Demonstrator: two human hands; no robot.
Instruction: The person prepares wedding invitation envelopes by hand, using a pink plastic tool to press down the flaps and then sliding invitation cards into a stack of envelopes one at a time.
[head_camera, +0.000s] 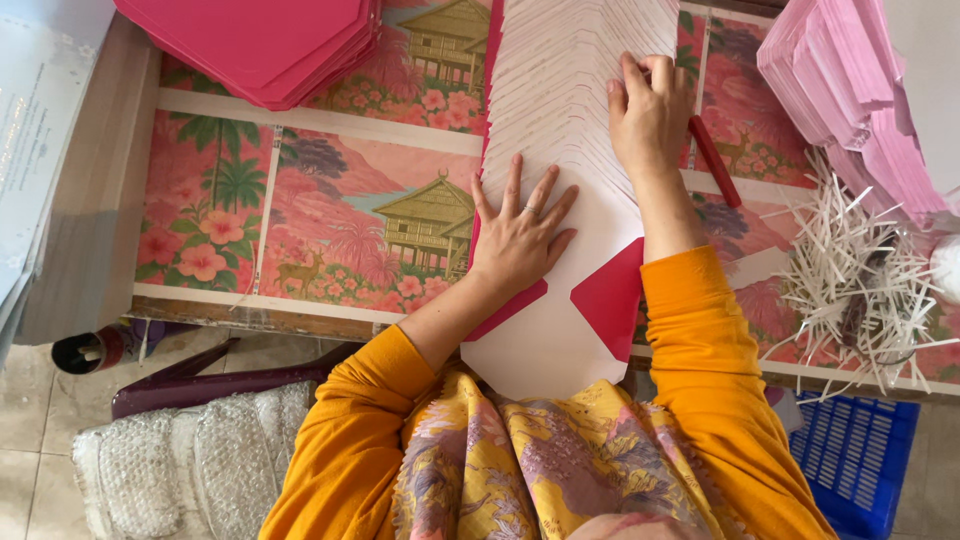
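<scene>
A long fanned row of white envelope blanks (560, 90) with red inner flaps runs down the middle of the table toward me. My left hand (520, 235) lies flat on the nearest blank, fingers spread, a ring on one finger. My right hand (650, 115) rests higher up on the right edge of the fanned row, fingers curled around a red stick-like tool (715, 160) that pokes out below the hand. Red flap corners (610, 295) show on the closest blank.
A stack of red paper blanks (260, 40) sits at the top left, pink stacks (850, 90) at the top right, white paper shreds (860, 280) at the right. The table (300, 210) has a pink floral printed cover. Below are a blue crate (860, 460) and bubble wrap (180, 460).
</scene>
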